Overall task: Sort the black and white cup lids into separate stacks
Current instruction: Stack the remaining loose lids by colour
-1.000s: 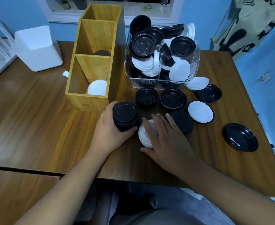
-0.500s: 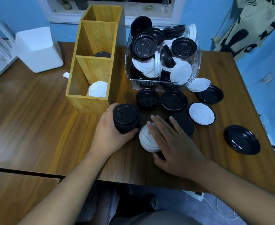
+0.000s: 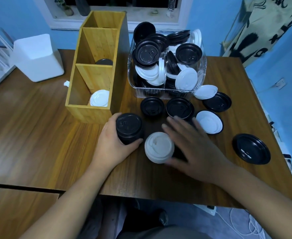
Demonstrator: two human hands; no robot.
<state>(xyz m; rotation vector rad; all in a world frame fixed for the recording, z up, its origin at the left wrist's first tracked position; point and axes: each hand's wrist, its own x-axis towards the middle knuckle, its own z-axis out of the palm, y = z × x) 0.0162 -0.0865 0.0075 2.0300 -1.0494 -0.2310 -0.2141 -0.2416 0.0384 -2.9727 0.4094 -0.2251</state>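
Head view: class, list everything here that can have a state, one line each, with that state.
Left hand, curled round the black lid stack.
Right hand, open, fingers spread, blurred.
White lid stack, upright on the table.
Clear tub, heaped above its rim with mixed lids.
Wooden organiser, front compartment holds white lids.

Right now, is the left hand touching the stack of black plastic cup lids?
Touching. The head view shows the left hand curled round the stack of black plastic cup lids.
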